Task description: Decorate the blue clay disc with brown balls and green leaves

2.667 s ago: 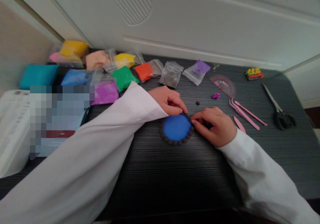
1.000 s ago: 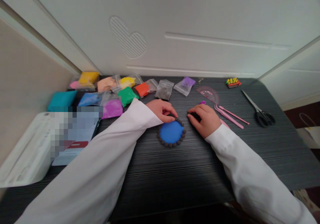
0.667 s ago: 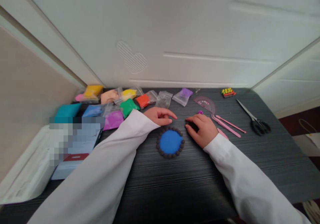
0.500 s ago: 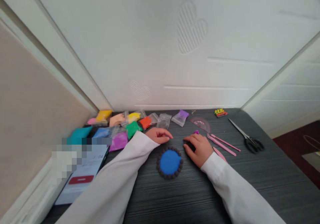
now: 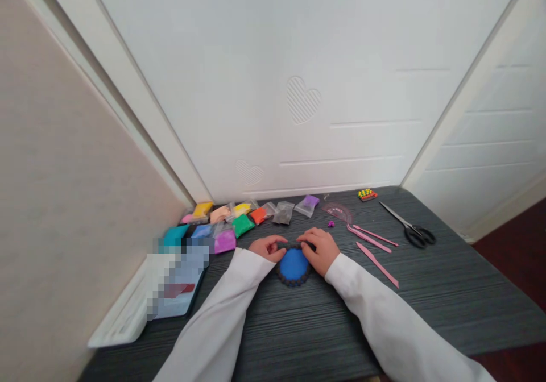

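A blue clay disc [image 5: 294, 264], edged with small dark balls, lies flat on the dark table. My left hand [image 5: 268, 248] is at its upper left rim, thumb on the edge and index finger curved round the far side. On the upper right rim is my right hand [image 5: 319, 249], its thumb and fingers bent round the dark edge. Both hands are closed against the disc, and the fingertips partly hide the balls there. A small purple clay piece [image 5: 331, 224] sits beyond my right hand.
Several bags of coloured clay, including a green one [image 5: 243, 225], line the back left. A phone [image 5: 181, 302] lies at left. Pink tweezers [image 5: 369, 238], a pink clay knife [image 5: 377, 264], a protractor [image 5: 338, 211], a yellow-topped piece [image 5: 367, 195] and scissors [image 5: 409, 227] lie at right.
My right hand has moved left from the table onto the disc's rim. My left hand has come down to the rim on its side. The camera view has shifted.
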Motion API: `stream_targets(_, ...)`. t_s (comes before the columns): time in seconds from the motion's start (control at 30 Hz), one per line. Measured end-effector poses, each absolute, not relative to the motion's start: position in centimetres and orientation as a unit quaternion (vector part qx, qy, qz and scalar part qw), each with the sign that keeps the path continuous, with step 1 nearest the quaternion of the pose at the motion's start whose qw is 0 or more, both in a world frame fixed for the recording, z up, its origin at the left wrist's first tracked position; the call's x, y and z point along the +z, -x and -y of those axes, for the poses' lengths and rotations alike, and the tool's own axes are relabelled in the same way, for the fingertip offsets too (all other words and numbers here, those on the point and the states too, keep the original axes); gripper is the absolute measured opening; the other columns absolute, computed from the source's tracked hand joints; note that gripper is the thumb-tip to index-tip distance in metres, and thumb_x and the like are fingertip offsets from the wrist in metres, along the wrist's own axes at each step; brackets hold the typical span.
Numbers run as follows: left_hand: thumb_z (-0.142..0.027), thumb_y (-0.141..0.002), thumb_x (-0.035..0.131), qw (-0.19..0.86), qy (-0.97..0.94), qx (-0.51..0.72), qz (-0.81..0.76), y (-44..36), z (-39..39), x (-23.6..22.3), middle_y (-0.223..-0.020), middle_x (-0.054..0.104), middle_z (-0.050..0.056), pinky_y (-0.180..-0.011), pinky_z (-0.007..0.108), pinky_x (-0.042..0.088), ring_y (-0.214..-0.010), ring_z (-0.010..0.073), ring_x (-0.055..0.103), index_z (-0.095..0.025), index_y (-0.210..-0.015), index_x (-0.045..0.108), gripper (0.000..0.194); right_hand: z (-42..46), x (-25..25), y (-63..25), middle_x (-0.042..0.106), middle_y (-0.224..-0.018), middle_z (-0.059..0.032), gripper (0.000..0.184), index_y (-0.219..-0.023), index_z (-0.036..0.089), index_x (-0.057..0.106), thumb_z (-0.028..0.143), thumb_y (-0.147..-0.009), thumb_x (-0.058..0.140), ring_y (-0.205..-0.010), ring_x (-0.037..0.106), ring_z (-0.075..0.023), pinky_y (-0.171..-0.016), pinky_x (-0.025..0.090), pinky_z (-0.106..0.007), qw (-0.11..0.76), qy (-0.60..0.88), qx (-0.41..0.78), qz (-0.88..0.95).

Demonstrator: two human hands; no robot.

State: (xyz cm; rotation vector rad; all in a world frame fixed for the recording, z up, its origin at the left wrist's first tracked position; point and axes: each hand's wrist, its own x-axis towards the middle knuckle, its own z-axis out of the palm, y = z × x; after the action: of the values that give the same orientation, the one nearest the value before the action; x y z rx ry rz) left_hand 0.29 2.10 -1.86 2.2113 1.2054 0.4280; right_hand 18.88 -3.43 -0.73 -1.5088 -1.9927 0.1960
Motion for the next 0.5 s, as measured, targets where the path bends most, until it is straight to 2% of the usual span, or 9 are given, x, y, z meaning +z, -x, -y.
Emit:
stream_targets(0.23, -0.044, -0.067, 0.05, 0.272, -0.815, 0.148, -0.49, -1.1, -1.9, -1.3, -0.046, 0.043, -0.006, -0.046, 0.021, 0.03, -0.043, 0.0077, 0.04, -0.019, -0.089, 0.061, 0.035, 2.7, -0.9, -18.2, 0.059, -0.087, -0.0012, 0.016, -0.084, 0.023, 0.06, 0.025, -0.073, 0.049, -0.086, 0.049, -0.017, -0.074, 0.034, -0.032, 0.299, 0.577, 0.101, 0.753)
stream_targets(0.5, -0.039, -0.068, 0.048, 0.263, -0.811, 0.128, -0.507, -1.4, -1.7, -0.6, -0.043, 0.042, -0.008, -0.058, 0.024, 0.035, -0.042, 0.0066, 0.041, -0.019, -0.084, 0.061, 0.029, 2.8, -0.3, -17.9, 0.058, -0.09, -0.0013, 0.018, -0.087, 0.022, 0.058, 0.022, -0.072, 0.047, -0.087, 0.045, -0.0183, -0.076, 0.029, -0.035, 0.269, 0.588, 0.13, 0.752)
